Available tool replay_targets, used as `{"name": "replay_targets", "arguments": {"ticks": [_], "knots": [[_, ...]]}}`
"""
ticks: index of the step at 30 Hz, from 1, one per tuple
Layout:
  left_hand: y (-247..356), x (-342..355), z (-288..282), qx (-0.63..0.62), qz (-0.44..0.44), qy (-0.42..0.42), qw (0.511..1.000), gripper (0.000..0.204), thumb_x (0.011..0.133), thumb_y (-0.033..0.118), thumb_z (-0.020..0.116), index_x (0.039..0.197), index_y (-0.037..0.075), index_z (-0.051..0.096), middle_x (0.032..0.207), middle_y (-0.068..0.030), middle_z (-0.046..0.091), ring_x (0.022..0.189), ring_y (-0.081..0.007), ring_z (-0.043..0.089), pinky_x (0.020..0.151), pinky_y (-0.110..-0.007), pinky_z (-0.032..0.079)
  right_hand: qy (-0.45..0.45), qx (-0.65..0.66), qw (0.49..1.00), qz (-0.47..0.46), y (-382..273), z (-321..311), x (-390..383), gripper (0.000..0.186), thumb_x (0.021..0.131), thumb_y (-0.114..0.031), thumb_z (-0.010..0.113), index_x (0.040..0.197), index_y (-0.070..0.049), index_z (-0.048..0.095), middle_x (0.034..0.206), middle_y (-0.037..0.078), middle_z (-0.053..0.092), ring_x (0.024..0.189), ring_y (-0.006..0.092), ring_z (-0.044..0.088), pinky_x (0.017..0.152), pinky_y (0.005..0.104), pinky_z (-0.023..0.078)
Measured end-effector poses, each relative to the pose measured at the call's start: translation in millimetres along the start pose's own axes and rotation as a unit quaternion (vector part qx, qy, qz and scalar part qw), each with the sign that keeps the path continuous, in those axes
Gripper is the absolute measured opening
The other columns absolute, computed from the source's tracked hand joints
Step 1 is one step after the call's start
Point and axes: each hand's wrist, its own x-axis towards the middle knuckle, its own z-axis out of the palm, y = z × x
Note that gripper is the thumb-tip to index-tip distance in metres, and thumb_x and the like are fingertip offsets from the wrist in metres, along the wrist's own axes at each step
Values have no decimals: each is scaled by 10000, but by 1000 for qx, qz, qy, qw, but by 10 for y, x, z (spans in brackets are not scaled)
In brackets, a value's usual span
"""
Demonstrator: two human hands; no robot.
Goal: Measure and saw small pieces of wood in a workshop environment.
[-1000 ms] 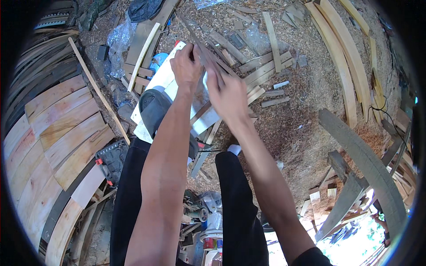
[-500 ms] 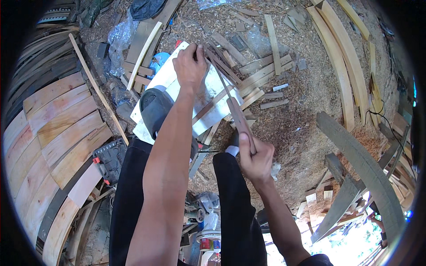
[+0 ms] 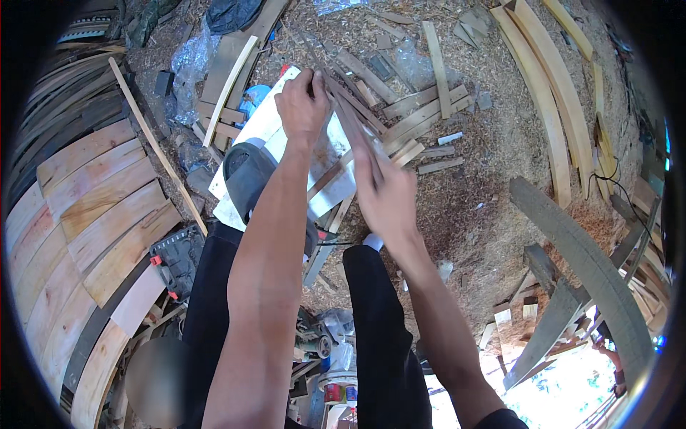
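My right hand, slightly smeared by motion, is wrapped round the handle of a long, thin-bladed tool with a wooden grip. The tool slants up and left toward my left hand, and its exact kind is unclear. My left hand is closed at the far end of a white board; whatever its fingers pinch is hidden beneath them. Across the board runs a brown wood strip. A dark grey shoe rests on the board's left part, below my left forearm.
Wood offcuts and shavings litter the ground beyond the board. Long curved planks lie at far right, and a thick curved beam sits nearer. Stacked boards fill the left. A tool case lies by my left leg.
My right hand has moved up and left, pushing the tool toward my left hand. My left hand stays in nearly the same place.
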Motion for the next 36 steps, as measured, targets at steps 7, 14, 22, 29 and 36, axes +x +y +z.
{"name": "replay_targets", "arguments": {"ticks": [7,14,22,29,36], "knots": [[110,0,38,5,-12,-7,1000,247,923,272,536,784,78,600,706,-128,606,765,-329,575,693,-462,395,-28,-17,999,28,159,-428,-626,284,924,-215,567,792,15,670,610,207,592,565,340,646,514,385,493],[-5,4,47,-1,22,1,1000,207,908,262,544,869,78,630,752,-132,631,772,-325,580,700,-451,397,11,-24,999,-39,-49,376,722,408,943,-317,530,821,53,650,565,225,549,528,379,600,518,418,441],[-20,0,1,-16,-5,-6,1000,219,906,257,544,809,69,603,724,-131,615,761,-325,574,695,-449,392,-22,-15,1000,16,-39,-40,-137,349,914,-268,579,728,18,653,616,236,592,586,397,628,517,419,490],[102,-9,46,-5,-6,-2,1000,252,928,266,532,781,69,589,695,-123,600,751,-324,573,684,-462,384,-15,-18,999,38,89,-363,-618,304,914,-232,595,734,12,613,629,205,593,543,362,625,491,379,474],[-40,2,76,-14,40,25,999,222,914,255,531,813,68,593,737,-133,616,784,-330,577,710,-467,389,33,1,999,-20,-55,365,663,450,904,-338,545,671,34,645,584,253,566,592,427,607,567,468,493]]}}
